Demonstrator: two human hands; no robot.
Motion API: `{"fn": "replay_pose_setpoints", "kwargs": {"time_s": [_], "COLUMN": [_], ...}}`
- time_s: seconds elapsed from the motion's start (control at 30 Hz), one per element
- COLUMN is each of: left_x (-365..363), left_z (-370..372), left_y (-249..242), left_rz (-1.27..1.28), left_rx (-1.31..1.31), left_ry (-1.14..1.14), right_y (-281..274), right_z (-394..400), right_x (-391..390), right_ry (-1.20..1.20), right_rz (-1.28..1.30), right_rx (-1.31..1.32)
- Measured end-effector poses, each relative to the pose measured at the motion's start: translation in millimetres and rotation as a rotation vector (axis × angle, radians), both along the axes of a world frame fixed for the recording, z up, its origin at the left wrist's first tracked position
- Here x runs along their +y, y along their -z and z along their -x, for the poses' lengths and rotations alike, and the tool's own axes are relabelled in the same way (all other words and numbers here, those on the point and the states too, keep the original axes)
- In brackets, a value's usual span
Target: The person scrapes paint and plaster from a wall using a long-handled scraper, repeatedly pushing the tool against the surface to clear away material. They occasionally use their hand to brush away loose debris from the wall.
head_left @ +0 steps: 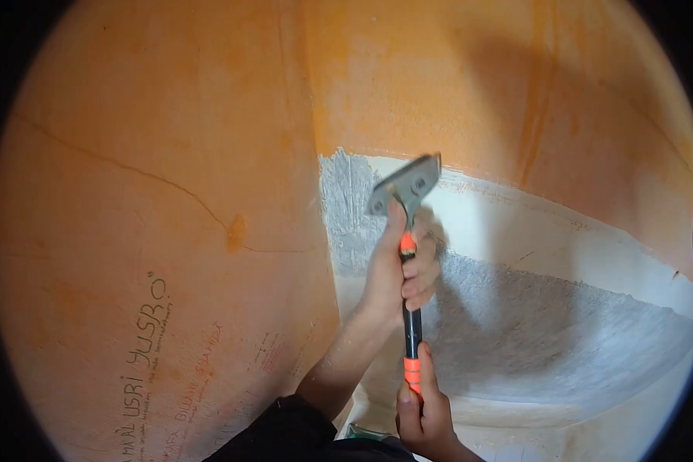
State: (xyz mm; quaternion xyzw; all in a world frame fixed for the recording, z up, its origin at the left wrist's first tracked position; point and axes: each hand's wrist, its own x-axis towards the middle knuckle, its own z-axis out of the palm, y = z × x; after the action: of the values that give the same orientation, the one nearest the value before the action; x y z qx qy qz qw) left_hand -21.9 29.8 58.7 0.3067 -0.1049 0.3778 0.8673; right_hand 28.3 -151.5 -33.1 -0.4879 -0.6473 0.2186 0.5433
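A long-handled wall scraper point(413, 327) with a black and orange handle and a grey metal head is held nearly upright in front of the wall corner. My left hand point(386, 269) is closed around the upper handle, thumb pointing up just below the head. Lower down, my right hand point(431, 414) grips the orange end of the handle. The scraper head is tilted and overlaps the border between the orange paint point(431, 85) and a stripped white band point(500, 204). Left of the head is a rough grey bare patch point(346, 185).
The left wall point(131, 231) carries a long crack, a small chipped spot and handwriting point(142, 346). Below the white band, the right wall has a wide rough grey area point(531, 323). A green item point(362, 433) shows at the bottom. My shadow falls on the right wall.
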Motion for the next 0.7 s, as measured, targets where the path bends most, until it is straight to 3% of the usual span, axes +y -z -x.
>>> {"fn": "replay_pose_setpoints", "kwargs": {"time_s": [0.17,0.23,0.37,0.53,0.7], "left_x": [-0.4,-9.4,6.2,1.8,-2.2], "left_z": [1.0,-0.2,1.6,1.4,3.5], "left_y": [-14.5,-10.9,-16.2,-13.8,-15.8], "left_rz": [0.021,-0.008,0.015,-0.067,0.018], "left_rx": [0.001,0.092,-0.072,-0.002,0.06], "left_ry": [-0.055,-0.094,0.035,0.02,-0.089], "right_y": [-10.3,-3.9,-13.1,-6.3,-13.8], "right_z": [-3.3,-0.9,-2.8,-2.8,-1.8], "right_x": [4.5,-2.7,1.2,5.7,5.2], "right_ry": [-0.022,-0.038,-0.048,-0.028,-0.068], "right_rz": [0.015,0.12,0.055,-0.02,0.001], "right_rx": [-0.033,0.142,0.044,-0.057,-0.014]}}
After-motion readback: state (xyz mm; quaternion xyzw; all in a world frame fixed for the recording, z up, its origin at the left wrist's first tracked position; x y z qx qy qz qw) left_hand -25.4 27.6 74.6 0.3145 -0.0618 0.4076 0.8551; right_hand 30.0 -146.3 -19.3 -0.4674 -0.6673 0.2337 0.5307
